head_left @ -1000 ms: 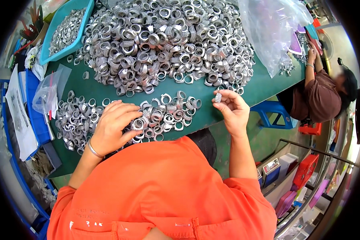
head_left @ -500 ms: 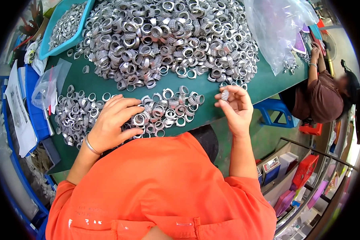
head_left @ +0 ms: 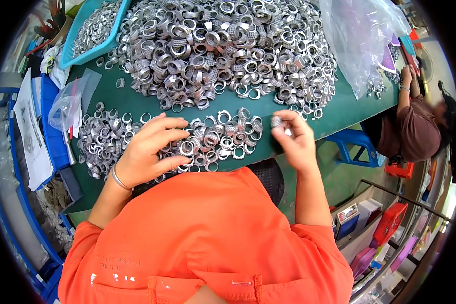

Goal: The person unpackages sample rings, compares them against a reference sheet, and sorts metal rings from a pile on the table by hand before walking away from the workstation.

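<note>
A wide heap of silver-grey rings [head_left: 213, 55] covers the far middle of the green table. Closer to me lie two smaller groups: a ring cluster [head_left: 104, 139] on the left and another ring group [head_left: 228, 137] in the middle. My left hand [head_left: 152, 147], with a bangle on its wrist, rests between these groups, fingers spread and touching the rings. Over the table's near edge, my right hand [head_left: 296, 139] pinches a textured silver ring [head_left: 276, 121] between thumb and fingers, apart from the other rings.
A turquoise basket [head_left: 114, 43] of small metal pieces stands at the far left. Clear plastic sheeting [head_left: 357, 45] lies at the far right. Beyond a blue stool [head_left: 357, 147], another person [head_left: 415, 121] sits at the table. Shelving with a red tray [head_left: 390, 223] stands to the right.
The whole view has shifted slightly to the right. My right hand still pinches the ring, which is now turned differently. My left hand stays by the ring groups.
</note>
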The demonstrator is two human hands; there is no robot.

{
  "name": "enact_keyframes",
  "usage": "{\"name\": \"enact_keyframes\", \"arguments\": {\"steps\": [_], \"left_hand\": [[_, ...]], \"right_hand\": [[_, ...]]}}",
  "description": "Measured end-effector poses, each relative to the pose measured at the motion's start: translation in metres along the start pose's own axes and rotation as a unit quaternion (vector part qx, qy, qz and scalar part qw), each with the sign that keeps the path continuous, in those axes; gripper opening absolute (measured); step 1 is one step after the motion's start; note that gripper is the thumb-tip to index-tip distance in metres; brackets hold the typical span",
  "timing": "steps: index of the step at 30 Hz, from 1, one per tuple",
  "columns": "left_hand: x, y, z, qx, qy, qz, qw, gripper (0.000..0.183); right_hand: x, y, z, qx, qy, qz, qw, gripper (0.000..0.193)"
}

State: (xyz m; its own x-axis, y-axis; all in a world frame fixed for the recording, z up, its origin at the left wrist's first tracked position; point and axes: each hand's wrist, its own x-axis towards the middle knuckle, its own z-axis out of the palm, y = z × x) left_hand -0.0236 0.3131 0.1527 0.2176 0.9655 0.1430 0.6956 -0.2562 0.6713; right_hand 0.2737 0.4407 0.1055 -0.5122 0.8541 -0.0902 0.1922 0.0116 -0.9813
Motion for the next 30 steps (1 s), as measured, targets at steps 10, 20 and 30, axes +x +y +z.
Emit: {"name": "enact_keyframes", "arguments": {"steps": [10,20,30], "left_hand": [[0.054,0.042,0.026,-0.738,-0.095,-0.377,0.552,0.049],[0.025,0.045,0.070,-0.775,-0.119,-0.380,0.492,0.025],[0.015,0.066,0.142,-0.782,-0.157,-0.397,0.454,0.035]], "right_hand": [[0.016,-0.059,0.038,-0.112,-0.049,-0.250,0.961,0.019],[0.013,-0.017,0.012,-0.325,-0.044,-0.196,0.924,0.016],[-0.010,0.009,-0.002,-0.348,0.039,-0.251,0.902,0.023]]}}
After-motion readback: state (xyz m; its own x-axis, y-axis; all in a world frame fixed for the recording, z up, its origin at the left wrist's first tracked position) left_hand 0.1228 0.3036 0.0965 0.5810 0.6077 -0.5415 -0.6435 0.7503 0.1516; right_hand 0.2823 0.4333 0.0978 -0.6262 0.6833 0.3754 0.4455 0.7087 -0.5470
